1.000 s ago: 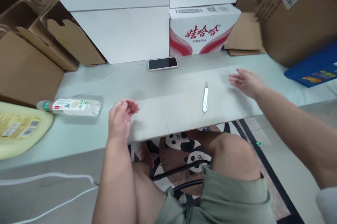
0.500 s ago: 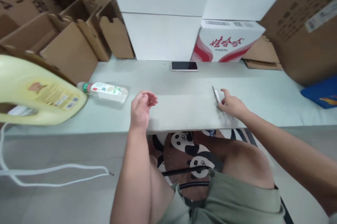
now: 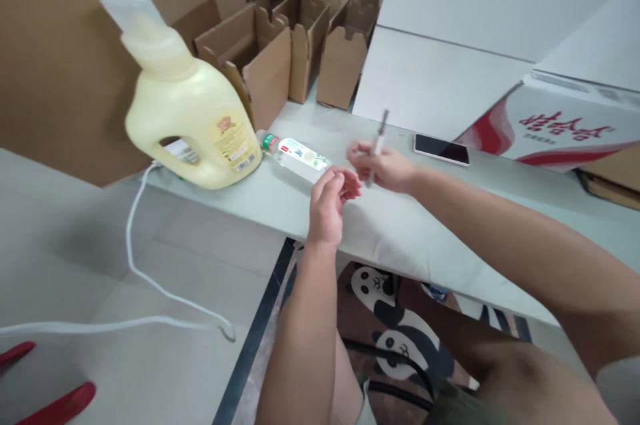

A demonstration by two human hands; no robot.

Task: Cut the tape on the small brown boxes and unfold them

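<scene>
In my right hand (image 3: 383,166) is a slim white pen-like tool (image 3: 379,144) with a grey tip, held upright above the table; its exact kind I cannot make out. The fingers of that hand are closed around it and slightly blurred. My left hand (image 3: 331,202) is just to its left, fingers loosely curved and apart, with nothing seen in them. Behind the left hand a clear plastic bottle (image 3: 300,157) with a green-and-white label lies on its side on the table, its near end partly covered by that hand.
A pale yellow detergent jug (image 3: 193,118) stands at the left, with open cardboard boxes (image 3: 270,78) behind it. A phone (image 3: 441,149) lies at the back of the table (image 3: 395,232). Beyond it is a red-and-white carton (image 3: 555,122). A white cable (image 3: 133,232) hangs to the floor.
The view has swung left. My right hand has lifted the pen-like tool off the table and brought it over beside my left hand, near the bottle.
</scene>
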